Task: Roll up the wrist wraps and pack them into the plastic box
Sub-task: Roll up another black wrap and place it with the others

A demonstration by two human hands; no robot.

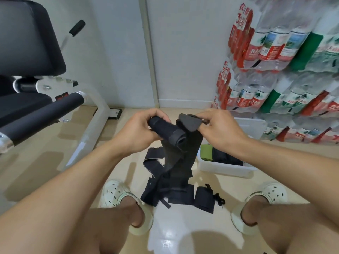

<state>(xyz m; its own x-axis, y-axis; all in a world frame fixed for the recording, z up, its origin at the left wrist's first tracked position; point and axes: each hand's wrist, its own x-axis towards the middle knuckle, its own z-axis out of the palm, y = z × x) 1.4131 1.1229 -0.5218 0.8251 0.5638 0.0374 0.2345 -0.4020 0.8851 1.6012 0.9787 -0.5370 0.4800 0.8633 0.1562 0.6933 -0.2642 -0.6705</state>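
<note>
I see both hands raised over the tiled floor [55, 162], working one black wrist wrap [180, 162]. My left hand [136, 132] is closed around the rolled part [167, 133], fingers curled over its far end and thumb underneath. My right hand [219, 130] pinches the wrap's flat grey end tab [189, 121] between thumb and fingertips, just right of the roll. The unrolled length hangs down from the two hands to the floor between my feet.

On the floor below lies a loose heap of more black wraps [159, 191], tangled so that I cannot count them, and just right of it one finished roll [203, 199] with its thin loop trailing (it looks neat enough). The white plastic box [225, 170] sits on the floor to the right, under my right forearm; inside it I make out a green roll [206, 152] and dark rolls [226, 155] beside it. Its lid [255, 125] appears to lean further back, against stacked packs of bottled water [286, 57]. A weight bench [27, 52] fills the far left.
</note>
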